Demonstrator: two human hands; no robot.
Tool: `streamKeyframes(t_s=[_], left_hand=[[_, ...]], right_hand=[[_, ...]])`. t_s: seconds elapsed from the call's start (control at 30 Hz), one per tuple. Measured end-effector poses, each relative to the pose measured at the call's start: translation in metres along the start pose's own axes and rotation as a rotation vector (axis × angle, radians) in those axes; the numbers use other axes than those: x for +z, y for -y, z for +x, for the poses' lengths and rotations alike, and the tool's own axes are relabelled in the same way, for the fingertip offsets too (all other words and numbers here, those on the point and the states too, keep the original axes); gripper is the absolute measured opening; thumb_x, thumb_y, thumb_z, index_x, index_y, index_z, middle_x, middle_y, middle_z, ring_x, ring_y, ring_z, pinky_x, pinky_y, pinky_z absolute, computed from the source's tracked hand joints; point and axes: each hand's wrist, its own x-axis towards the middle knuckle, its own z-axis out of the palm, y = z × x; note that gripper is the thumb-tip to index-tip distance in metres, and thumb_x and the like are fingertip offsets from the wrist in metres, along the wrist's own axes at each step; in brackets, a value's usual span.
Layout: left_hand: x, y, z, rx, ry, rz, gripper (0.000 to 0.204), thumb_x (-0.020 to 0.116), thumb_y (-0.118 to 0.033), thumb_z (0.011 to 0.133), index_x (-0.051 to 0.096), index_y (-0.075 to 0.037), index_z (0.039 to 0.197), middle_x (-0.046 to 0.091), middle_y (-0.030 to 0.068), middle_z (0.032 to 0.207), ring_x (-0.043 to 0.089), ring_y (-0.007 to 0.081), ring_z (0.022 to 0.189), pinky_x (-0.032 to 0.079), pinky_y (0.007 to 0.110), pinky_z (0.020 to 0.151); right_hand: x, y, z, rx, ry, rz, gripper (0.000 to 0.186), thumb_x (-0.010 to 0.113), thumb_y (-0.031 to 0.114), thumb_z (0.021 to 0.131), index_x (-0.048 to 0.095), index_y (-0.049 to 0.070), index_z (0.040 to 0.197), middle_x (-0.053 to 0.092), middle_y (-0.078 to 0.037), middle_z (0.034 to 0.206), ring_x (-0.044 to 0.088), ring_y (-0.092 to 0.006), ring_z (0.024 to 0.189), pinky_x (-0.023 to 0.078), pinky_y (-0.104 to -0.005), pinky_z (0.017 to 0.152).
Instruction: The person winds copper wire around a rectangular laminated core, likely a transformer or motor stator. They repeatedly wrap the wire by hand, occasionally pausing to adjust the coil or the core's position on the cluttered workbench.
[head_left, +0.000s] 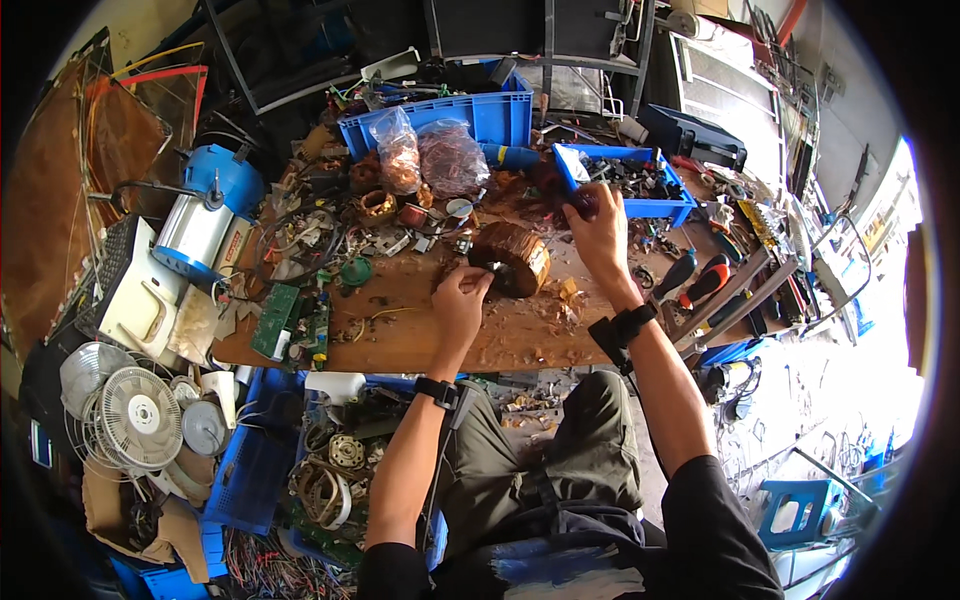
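Observation:
On the wooden workbench (400, 340) a thick round copper-brown coil (530, 255) rests with its dark centre turned partly toward me. My left hand (460, 300) is at the coil's left side, thumb and fingers pinched together. What they grip, if anything, is too small to make out. Raised to the right of the coil, my right hand (600, 235) has its fingers closed round a dark reddish lump (582, 206), mostly covered by the fingers. Brown scraps lie scattered on the wood around the coil.
Behind stand a blue crate (490, 115), a clear bag of copper wire (452, 160) and a blue tray (655, 207) of parts. Screwdrivers (675, 272) lie at right, a green circuit board (277, 320) at left. Below left are a fan (142, 415) and scrap-filled bins.

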Motion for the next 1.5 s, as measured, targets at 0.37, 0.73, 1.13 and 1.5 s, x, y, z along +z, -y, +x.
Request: streamKeyframes(t_s=[0.37,0.73,1.13,1.5], left_hand=[[0.021,0.029,-0.008,-0.109,0.088,-0.372,0.031,0.059,-0.016,0.107,0.066,0.004,0.129,0.071,0.0084,0.124,0.067,0.0158,0.11,0.054,0.031,0.099],[-0.053,-0.048,-0.078,-0.434,0.419,-0.745,0.054,0.07,-0.029,0.104,0.052,-0.007,0.15,0.068,0.0105,0.133,0.07,0.0173,0.109,0.061,0.03,0.085],[-0.076,-0.021,-0.09,-0.338,0.355,-0.409,0.042,0.074,-0.014,0.099,0.059,0.001,0.136,0.068,0.0058,0.124,0.064,0.0157,0.112,0.051,0.032,0.102],[-0.034,-0.047,-0.097,-0.372,0.167,-0.516,0.053,0.081,-0.016,0.096,0.058,-0.004,0.142,0.066,0.0031,0.113,0.063,0.0115,0.099,0.053,0.03,0.093]], right_hand=[[-0.054,0.091,-0.066,-0.763,0.33,0.023,0.047,0.078,0.0,0.074,0.06,0.009,0.116,0.055,-0.014,0.108,0.062,-0.0335,0.094,0.056,-0.0442,0.073],[-0.023,0.051,-0.147,-0.889,0.65,0.005,0.039,0.063,0.01,0.087,0.063,0.014,0.126,0.053,-0.011,0.112,0.059,-0.0289,0.103,0.056,-0.0396,0.089],[-0.043,0.055,-0.114,0.113,0.632,0.432,0.032,0.07,0.015,0.1,0.063,-0.001,0.128,0.071,-0.018,0.116,0.073,-0.0291,0.093,0.06,-0.0404,0.082],[-0.033,0.054,-0.156,-0.069,0.753,0.339,0.019,0.066,0.013,0.098,0.061,-0.001,0.109,0.073,-0.02,0.083,0.071,-0.0428,0.076,0.058,-0.0477,0.069]])
